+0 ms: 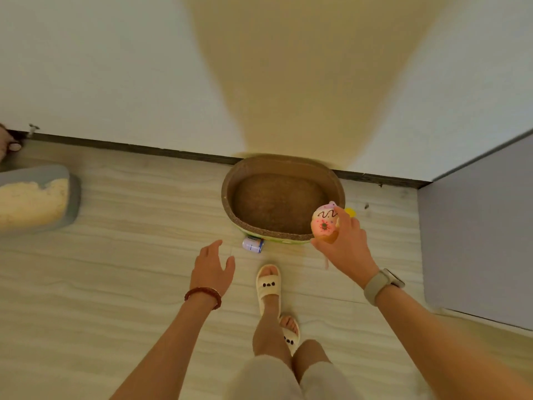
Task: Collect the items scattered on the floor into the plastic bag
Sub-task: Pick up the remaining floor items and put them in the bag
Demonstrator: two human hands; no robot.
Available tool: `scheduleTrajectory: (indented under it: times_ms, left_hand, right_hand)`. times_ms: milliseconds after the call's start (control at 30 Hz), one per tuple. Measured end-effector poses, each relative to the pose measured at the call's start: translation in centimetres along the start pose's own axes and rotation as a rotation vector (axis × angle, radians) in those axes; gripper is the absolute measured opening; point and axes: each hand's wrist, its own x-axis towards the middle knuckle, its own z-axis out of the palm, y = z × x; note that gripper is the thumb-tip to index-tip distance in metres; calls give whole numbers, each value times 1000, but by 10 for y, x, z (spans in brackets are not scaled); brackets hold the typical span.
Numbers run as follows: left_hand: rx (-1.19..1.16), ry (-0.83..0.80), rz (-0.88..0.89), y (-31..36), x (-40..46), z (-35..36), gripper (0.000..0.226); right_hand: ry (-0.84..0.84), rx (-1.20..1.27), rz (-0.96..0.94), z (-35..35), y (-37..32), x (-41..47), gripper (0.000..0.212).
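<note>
My right hand holds a pink doughnut-shaped toy with dark squiggles, lifted above the front right rim of an oval brown cardboard basket. A small white and blue bottle lies on its side on the floor against the basket's front. My left hand hovers open, fingers spread, just left of and below that bottle, not touching it. Something yellow peeks out behind my right fingers. A thin pink strip shows on the floor under my right hand. No plastic bag is in view.
A grey litter tray with pale filling sits at the left edge. A grey cabinet side stands at the right. Wall and dark skirting run behind the basket. My slippered feet stand on the pale wood-pattern floor below the bottle. Another hand shows far left.
</note>
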Motion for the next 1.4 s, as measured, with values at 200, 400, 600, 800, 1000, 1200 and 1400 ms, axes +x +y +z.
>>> scheduleTrajectory:
  times_ms: [200,400,600,800,1000,1200,1400]
  left_hand:
    - [-112,-90,-197,-23,148,100,56]
    - [-211,-96,-396,-95,264,248,72]
    - [-302,-2,-470,-171,350,372,108]
    - [-375,180,-396,-183,375,411,104]
    - [-309,143,-402,-183,319,361,95]
    - [-448,339,-494,-170,217,239,90]
    - [-671,695,-508,-155,85,58,104]
  right_hand:
    - [-54,-77,-20,93,33,137,86]
    - [-132,-227,-123,216,93,255,89]
    - [-209,-248,-292,311,146,348,89]
    - [-263,-251,-355,352,154,372,88]
    - [-301,-308,-368,330,114,333,86]
    - [-374,-321,-471,280,18,245,81]
    - [-487,-290,-695,237,-132,120,71]
